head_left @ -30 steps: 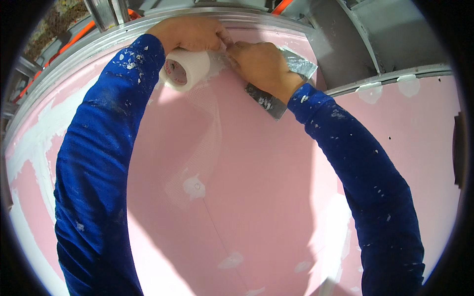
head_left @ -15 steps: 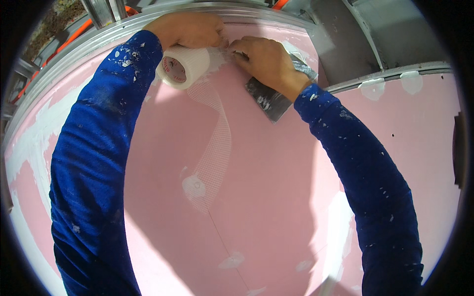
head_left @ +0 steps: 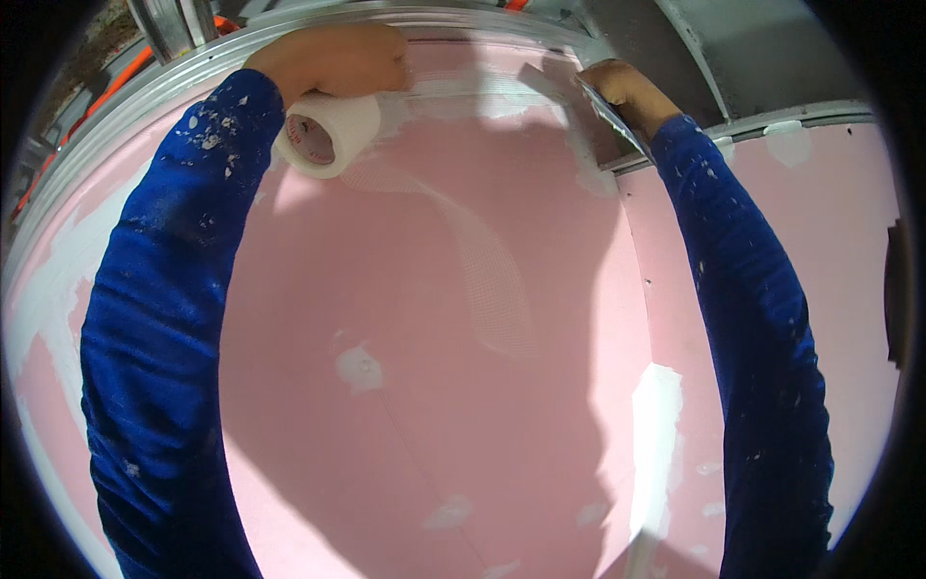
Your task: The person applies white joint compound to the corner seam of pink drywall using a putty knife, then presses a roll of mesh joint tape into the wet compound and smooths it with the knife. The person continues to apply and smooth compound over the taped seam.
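Observation:
My left hand (head_left: 338, 60) is closed in a fist at the top of the pink board (head_left: 405, 261), with a roll of white mesh tape (head_left: 352, 130) just under it. Its fingertips are turned away from view. From the roll a loose length of mesh tape (head_left: 487, 280) curves down and to the right across the board. Another strip of mesh (head_left: 473, 87) lies along the top edge, right of that hand. At the upper right my right hand (head_left: 627, 89) is closed around a wide putty knife (head_left: 617, 118), its blade seen nearly edge-on.
A metal track (head_left: 444, 21) borders the board along the top. Grey sheet-metal framing (head_left: 762, 58) fills the upper right corner. White filler patches (head_left: 656, 454) mark the seams and screw spots. An orange cable (head_left: 92, 116) runs past metal studs at the upper left.
My right hand has swung right and up with the knife, away from my left hand. The left hand and roll have shifted slightly left. The tape's loose end has swung right.

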The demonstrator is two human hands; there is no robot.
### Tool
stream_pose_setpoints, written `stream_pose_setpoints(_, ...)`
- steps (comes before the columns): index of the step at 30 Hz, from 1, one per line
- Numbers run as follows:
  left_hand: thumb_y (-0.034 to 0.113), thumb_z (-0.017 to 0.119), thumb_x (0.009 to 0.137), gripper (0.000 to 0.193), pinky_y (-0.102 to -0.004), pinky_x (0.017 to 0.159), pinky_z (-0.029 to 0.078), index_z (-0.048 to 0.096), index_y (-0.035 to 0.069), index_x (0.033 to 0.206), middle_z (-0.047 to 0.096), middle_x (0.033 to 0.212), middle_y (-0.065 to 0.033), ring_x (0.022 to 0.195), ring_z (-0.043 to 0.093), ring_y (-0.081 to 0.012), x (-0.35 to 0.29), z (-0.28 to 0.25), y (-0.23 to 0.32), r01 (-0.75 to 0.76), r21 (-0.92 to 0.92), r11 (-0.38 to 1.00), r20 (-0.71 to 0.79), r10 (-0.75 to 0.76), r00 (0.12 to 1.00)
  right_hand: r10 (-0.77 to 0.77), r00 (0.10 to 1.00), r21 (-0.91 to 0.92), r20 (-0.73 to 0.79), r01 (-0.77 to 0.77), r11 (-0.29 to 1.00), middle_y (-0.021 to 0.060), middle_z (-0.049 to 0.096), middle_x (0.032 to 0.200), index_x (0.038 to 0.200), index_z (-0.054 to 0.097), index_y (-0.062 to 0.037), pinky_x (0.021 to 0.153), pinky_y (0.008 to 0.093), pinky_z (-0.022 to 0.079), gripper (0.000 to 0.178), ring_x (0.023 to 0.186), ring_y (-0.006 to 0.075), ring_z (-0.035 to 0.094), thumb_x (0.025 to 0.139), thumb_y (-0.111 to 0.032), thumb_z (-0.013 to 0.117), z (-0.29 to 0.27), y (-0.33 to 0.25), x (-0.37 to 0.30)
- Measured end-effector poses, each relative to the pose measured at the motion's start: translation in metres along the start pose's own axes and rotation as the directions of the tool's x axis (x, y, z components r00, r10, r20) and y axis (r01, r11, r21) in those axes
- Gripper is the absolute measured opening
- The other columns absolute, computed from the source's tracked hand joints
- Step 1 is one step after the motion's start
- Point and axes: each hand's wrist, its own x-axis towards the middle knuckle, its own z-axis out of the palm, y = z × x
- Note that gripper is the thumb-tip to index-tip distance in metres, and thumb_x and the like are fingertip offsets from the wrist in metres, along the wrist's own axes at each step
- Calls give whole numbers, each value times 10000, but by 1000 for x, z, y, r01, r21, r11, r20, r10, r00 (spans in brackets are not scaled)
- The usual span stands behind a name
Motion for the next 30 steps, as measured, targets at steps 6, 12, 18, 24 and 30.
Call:
stream_pose_setpoints(6, 356, 638, 941, 385, -403, 732, 532, 704, 0, 1074, 715, 895, -148, 771, 666, -262, -2, 4, -7, -78, -84, 993, -75, 72, 995, 289, 868, 461, 403, -466, 755, 44, 560, 692, 906, 637, 21, 399, 272, 371, 119, 489, 130, 497, 862, -89, 618, 7, 47, 7)
stream_pose_setpoints(12, 362, 634, 952, 392, -407, 727, 542, 705, -7, 1063, 713, 846, -151, 732, 666, -255, 0, 9, -9, -42, -7, 999, -103, 41, 994, 289, 866, 576, 409, -490, 654, 61, 500, 558, 954, 651, -35, 438, 340, 401, 180, 462, 168, 506, 870, -193, 634, 12, 43, 6)
stream_pose_setpoints(18, 364, 625, 963, 401, -407, 745, 546, 712, -6, 1094, 718, 878, -161, 750, 675, -258, 3, 12, -10, -31, -7, 1000, -93, 30, 995, 290, 866, 608, 407, -493, 622, 3, 516, 687, 884, 613, -15, 376, 235, 350, 287, 455, 76, 459, 897, -260, 762, 21, 44, 12)
stream_pose_setpoints(24, 371, 618, 966, 416, -404, 803, 545, 712, -1, 1127, 726, 973, -167, 819, 686, -274, -9, 8, -8, -116, -83, 990, -127, 105, 986, 409, 837, 607, 364, -546, 577, 9, 547, 673, 848, 618, -22, 366, 239, 322, 226, 482, 76, 500, 906, -210, 728, 25, 43, 11)
stream_pose_setpoints(30, 393, 625, 946, 438, -394, 842, 542, 714, 16, 1152, 720, 1037, -176, 875, 688, -296, -27, 10, -3, -132, -67, 989, -215, 114, 970, 349, 924, 485, 157, -380, 788, 40, 568, 640, 768, 657, -7, 506, 339, 401, 365, 561, 132, 509, 901, -340, 723, 21, 27, -2)
